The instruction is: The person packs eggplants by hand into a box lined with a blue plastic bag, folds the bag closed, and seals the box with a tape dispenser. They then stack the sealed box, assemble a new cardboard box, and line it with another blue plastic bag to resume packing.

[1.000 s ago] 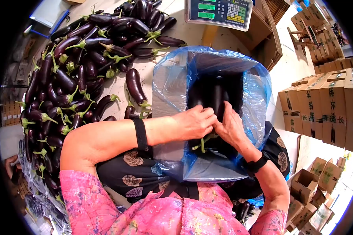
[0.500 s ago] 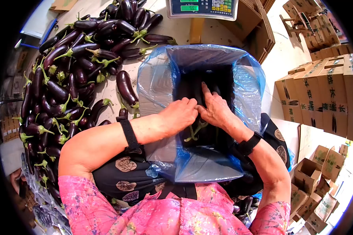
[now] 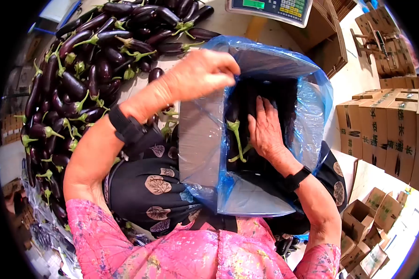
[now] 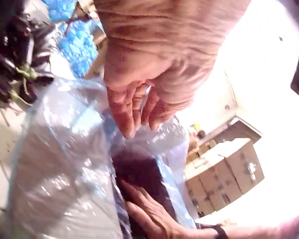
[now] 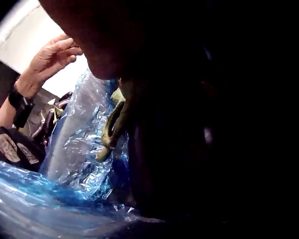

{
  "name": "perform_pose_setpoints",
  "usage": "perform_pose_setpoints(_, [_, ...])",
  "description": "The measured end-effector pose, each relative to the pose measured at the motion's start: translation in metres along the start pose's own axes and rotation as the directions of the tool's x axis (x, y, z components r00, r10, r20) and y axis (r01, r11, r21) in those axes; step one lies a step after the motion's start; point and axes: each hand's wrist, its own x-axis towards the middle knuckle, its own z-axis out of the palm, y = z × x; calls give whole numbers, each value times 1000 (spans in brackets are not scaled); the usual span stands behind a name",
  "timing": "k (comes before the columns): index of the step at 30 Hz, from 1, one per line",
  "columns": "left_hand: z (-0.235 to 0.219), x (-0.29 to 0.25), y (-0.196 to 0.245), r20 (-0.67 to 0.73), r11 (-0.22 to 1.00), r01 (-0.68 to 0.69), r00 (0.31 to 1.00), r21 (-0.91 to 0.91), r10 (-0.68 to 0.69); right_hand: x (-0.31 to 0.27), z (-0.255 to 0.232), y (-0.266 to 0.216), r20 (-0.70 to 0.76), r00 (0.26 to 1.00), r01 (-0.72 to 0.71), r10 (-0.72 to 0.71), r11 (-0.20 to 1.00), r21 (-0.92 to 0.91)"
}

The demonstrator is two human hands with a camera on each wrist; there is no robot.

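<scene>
At centre of frame, the right hand [image 3: 267, 132], fingers extended and gripping nothing, lies over eggplants [image 3: 233, 110] inside the blue-lined box [image 3: 200, 139]. The left hand [image 3: 198, 74], loosely curled and empty, hangs above its upper-left edge. I judge packing underway; next probably calls for reaching toward the eggplant pile [image 3: 74, 87], upper left.

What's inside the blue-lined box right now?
Dark eggplants with green stems, and the right hand over them in the box. Whatever lies beneath that hand or below the top eggplants is covered; the far end is too dark to read.
</scene>
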Motion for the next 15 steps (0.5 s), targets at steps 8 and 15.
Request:
perform_pose_setpoints(8, [3,-45,-32,-56,994,-12,998,106,18,9,-4,-3,21,996,-92,90,976,196])
perform_pose_setpoints(15, [18,-28,-11,25,916,-309,949,257,314,7,-94,-7,210,904,-422,373,693,584])
